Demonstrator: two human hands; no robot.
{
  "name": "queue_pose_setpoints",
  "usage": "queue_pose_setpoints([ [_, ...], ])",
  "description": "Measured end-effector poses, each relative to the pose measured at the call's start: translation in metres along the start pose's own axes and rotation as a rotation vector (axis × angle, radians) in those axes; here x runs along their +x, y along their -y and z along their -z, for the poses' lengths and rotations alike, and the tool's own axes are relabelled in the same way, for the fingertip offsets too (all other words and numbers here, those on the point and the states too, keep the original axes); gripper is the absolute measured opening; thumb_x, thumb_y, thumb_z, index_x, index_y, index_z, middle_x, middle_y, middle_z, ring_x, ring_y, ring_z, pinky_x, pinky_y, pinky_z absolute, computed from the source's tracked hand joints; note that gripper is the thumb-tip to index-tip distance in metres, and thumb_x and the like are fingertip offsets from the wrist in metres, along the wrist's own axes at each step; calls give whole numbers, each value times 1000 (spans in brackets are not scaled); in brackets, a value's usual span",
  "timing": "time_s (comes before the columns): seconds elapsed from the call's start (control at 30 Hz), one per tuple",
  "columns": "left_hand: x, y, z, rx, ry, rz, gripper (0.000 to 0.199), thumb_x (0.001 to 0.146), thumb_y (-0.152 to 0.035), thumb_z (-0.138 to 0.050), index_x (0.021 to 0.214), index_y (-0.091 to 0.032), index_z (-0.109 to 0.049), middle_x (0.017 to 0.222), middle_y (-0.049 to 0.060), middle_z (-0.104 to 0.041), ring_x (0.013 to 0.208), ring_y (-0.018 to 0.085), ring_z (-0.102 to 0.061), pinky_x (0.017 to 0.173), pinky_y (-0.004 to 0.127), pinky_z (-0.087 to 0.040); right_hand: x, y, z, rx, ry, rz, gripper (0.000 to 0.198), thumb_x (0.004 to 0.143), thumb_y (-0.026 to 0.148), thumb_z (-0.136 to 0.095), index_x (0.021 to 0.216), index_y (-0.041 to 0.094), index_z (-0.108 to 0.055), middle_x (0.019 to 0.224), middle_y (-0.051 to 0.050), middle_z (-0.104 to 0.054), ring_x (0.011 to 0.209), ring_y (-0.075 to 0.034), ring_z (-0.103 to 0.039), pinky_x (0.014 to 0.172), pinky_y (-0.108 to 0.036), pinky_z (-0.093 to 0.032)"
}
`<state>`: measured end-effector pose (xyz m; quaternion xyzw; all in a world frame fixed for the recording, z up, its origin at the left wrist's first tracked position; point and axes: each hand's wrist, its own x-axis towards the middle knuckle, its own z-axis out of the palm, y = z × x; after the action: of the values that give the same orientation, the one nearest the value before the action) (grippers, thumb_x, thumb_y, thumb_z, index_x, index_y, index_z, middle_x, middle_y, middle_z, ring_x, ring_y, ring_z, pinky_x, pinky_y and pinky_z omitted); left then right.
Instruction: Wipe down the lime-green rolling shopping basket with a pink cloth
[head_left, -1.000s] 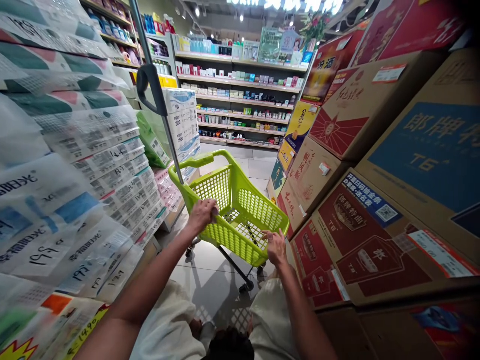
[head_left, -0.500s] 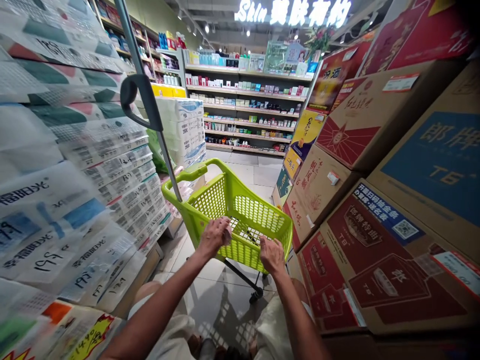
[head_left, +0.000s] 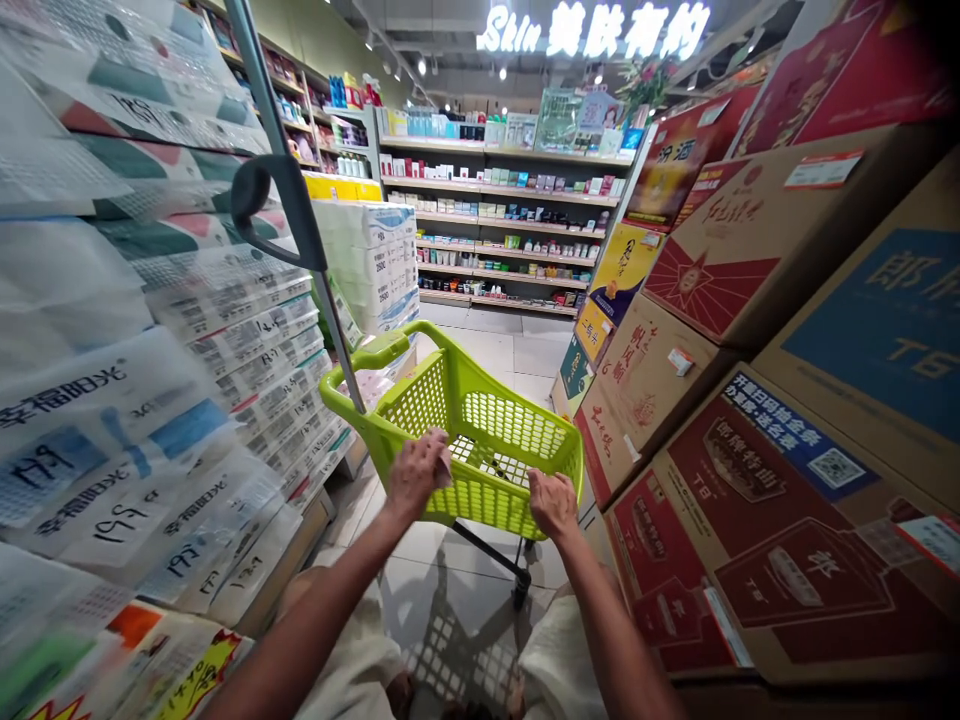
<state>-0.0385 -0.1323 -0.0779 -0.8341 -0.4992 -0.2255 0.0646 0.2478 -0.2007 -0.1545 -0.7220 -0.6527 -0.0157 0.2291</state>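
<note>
A lime-green shopping cart (head_left: 517, 421) with a perforated plastic basket stands in front of me. My left hand (head_left: 412, 480) is at the basket's near side, fingers closed around a small pinkish crumpled cloth or tissue (head_left: 444, 466). Further right along the same side, my right hand (head_left: 553, 504) curls its fingers over the basket rim. A grey pole with a dark grey hooked grip (head_left: 306, 215) rises at the cart's left corner, beside the green handle bar (head_left: 382, 348). The visible part of the basket floor shows only its grid.
Wrapped paper packs (head_left: 255, 340) with handwritten prices are stacked high on the left. Printed cartons (head_left: 675, 385) wall in the right side. Beyond a strip of tiled floor (head_left: 480, 325), shelves (head_left: 502, 185) of small boxes and bottles cross the aisle's far end.
My left hand has shifted slightly left with the pinkish piece, and my right hand slightly right, so they are further apart. The cart's wheel has swivelled, and the surroundings have shifted a little rightward in view.
</note>
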Motion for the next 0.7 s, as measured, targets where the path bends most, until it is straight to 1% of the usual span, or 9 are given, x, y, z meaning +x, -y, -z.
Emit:
queue_pose_setpoints([
  [0.07,12,22,17,46,-74,117,42,97,-17,-44,130,-22,-69,126,14,-68,102,32,-57,92,46,-51,5,-5,3,-26,15,-19,60,111,40,-15,97,23,-70,81,-6,-77,83,-21,-71,105,-38,-34],
  [0.13,20,35,29,71,-132,182,43,97,-19,-45,134,-20,-67,127,16,-68,103,34,-56,92,48,-50,11,-10,3,-44,23,-37,59,110,39,-15,99,22,-71,80,-6,-77,82,-21,-71,105,-39,-35],
  [0.2,19,30,31,69,-129,174,41,98,-19,-45,132,-19,-67,125,16,-68,102,34,-57,91,47,-49,18,-15,2,-54,20,-40,57,110,38,-17,101,22,-72,81,-7,-77,83,-21,-72,106,-39,-34],
  [0.3,7,7,22,42,-54,60,34,97,-17,-47,122,-21,-70,125,13,-69,101,31,-58,87,43,-49,27,-30,-4,-49,10,-52,56,110,38,-21,102,22,-73,82,-8,-78,85,-21,-73,109,-39,-34],
  [0.37,-1,1,17,17,-50,7,31,97,-19,-50,119,-23,-71,128,11,-69,103,31,-58,88,43,-49,31,-44,-7,-38,4,-81,56,110,37,-22,99,22,-75,81,-9,-79,85,-21,-74,109,-39,-34],
  [0.43,-6,9,16,-20,-132,29,30,98,-21,-51,121,-25,-70,130,11,-68,108,31,-58,93,43,-49,35,-59,-7,-20,-6,-100,56,110,37,-23,97,21,-75,81,-10,-79,87,-21,-75,110,-40,-35],
  [0.5,-7,26,18,-69,-269,77,31,99,-22,-49,125,-24,-67,133,13,-66,118,31,-57,100,45,-47,41,-64,-5,4,-14,-93,56,110,39,-24,99,21,-76,80,-10,-79,88,-22,-75,109,-41,-36],
  [0.6,-7,48,20,-135,-466,127,29,101,-27,-50,127,-23,-63,136,14,-64,130,31,-52,108,47,-43,53,-42,0,51,-12,-36,54,110,41,-24,102,23,-75,78,-7,-78,84,-23,-74,109,-45,-36],
  [0.7,-6,48,14,-189,-657,228,25,101,-27,-50,123,-23,-62,130,14,-66,130,31,-50,112,51,-40,61,13,-4,110,-10,81,54,111,36,-20,100,27,-72,81,-3,-78,81,-20,-71,111,-44,-33],
])
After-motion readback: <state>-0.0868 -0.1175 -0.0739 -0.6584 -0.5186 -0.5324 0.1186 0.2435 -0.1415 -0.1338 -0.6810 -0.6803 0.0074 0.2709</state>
